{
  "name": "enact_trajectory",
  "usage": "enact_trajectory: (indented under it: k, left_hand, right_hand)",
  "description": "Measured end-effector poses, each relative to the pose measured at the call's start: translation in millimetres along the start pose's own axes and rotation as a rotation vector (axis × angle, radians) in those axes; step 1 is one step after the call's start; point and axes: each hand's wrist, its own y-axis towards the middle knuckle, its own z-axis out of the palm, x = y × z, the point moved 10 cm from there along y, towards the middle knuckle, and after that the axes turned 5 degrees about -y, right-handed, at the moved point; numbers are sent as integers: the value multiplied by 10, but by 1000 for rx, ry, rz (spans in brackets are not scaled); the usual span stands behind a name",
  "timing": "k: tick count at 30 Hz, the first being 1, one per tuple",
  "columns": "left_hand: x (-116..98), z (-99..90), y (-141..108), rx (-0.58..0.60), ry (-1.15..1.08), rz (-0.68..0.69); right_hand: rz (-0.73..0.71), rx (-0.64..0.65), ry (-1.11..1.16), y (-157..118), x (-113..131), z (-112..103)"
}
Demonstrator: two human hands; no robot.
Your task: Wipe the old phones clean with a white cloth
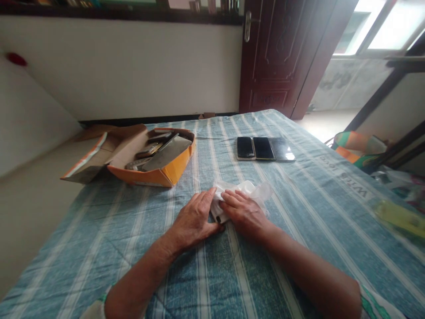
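Note:
A light-coloured phone [218, 216] lies on the striped blue cloth, mostly hidden beneath a crumpled white tissue [260, 191] and my hands. My left hand [195, 218] grips the phone's left side, thumb at the near edge and fingers at the far edge. Pressed on top of the tissue is my right hand [244, 213], its fingers bent over the cloth-like sheet against the phone. Beyond them, three dark phones lie side by side: one at the left [245, 147], one in the middle [264, 148] and one at the right [283, 149].
An open orange cardboard box [179, 167] holding several phones stands at the left, its flap [89, 159] spread outward. The striped blue cloth [212, 288] covers the surface. A dark red door [275, 57] is behind, and bags [401, 217] lie at the right.

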Motion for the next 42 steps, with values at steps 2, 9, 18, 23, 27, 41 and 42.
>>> enact_trajectory:
  k: [2, 9, 18, 23, 27, 41, 42]
  left_hand:
    - [-5, -7, 2, 0, 2, 0]
    - [-35, -21, 1, 32, 24, -11]
    - [-35, -43, -8, -4, 15, 8]
    - [-60, -47, -9, -20, 18, 42]
    - [-53, -39, -12, -20, 28, 44]
    - [-115, -46, -26, -17, 72, 69]
    - [-115, -48, -26, -18, 76, 68]
  right_hand:
    - [49, 18, 2, 12, -133, 33]
    - [278, 52, 22, -6, -668, 35]
    - [480, 60, -4, -150, -1003, -5]
    - [329, -73, -25, -126, -743, -145]
    - [135, -37, 8, -82, -484, -80]
    - [483, 1, -78, -321, -954, -192]
    - [424, -35, -69, -303, -873, -208]
